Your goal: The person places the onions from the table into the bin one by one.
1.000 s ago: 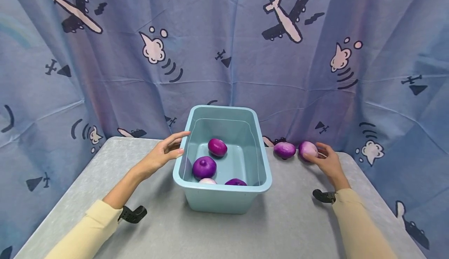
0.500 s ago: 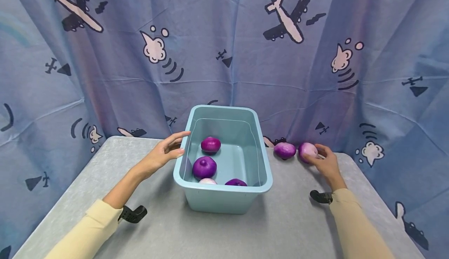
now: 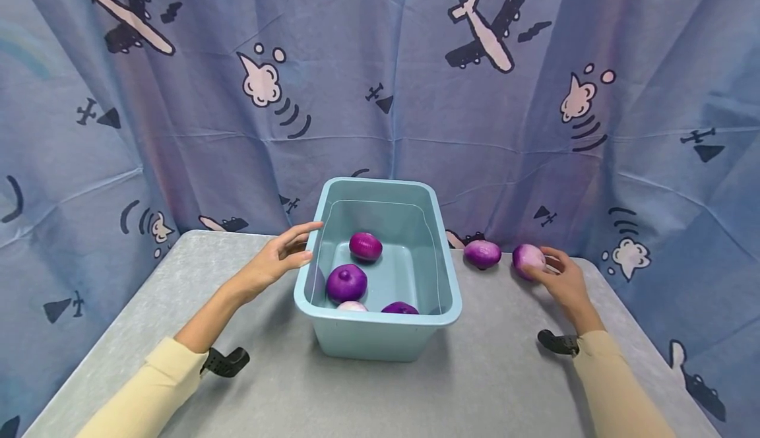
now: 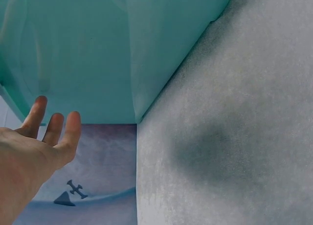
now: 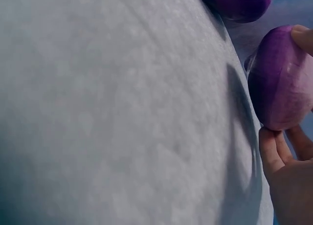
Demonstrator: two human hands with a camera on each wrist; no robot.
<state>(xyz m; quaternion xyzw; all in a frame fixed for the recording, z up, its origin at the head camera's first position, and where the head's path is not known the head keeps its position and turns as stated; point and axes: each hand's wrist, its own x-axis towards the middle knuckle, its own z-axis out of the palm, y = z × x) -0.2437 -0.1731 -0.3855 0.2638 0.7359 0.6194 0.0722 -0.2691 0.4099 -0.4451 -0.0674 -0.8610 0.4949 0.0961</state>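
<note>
Left hand (image 3: 267, 266) relaxed, fingers extended and apart, its fingertips at the left rim of a pale blue-green bin (image 3: 380, 340); right hand (image 3: 565, 285) pinches a purple-and-white onion (image 3: 526, 260) between thumb and fingers, off to the bin's right near the table's far edge.

Closest in, two cream sleeves, one on the left arm (image 3: 142, 392) and one on the right arm (image 3: 620, 385), reach forward over a grey table (image 3: 493, 372), each with a black device at the wrist. Then comes the front wall of the bin, which stands upright mid-table. Just behind its near rim, a dark purple onion (image 3: 400, 308) and a pale onion (image 3: 352, 306) show only in part, the rim hiding the rest. Next, toward the left wall, sits a large purple onion (image 3: 346, 283), and farther in a magenta onion (image 3: 365, 246).

Outside, near the table's back edge, a lighter purple onion (image 3: 482, 254) lies between the bin and the pinched one, apart from both. Behind everything hangs a blue curtain (image 3: 332, 154) printed with aeroplanes and clouds.
</note>
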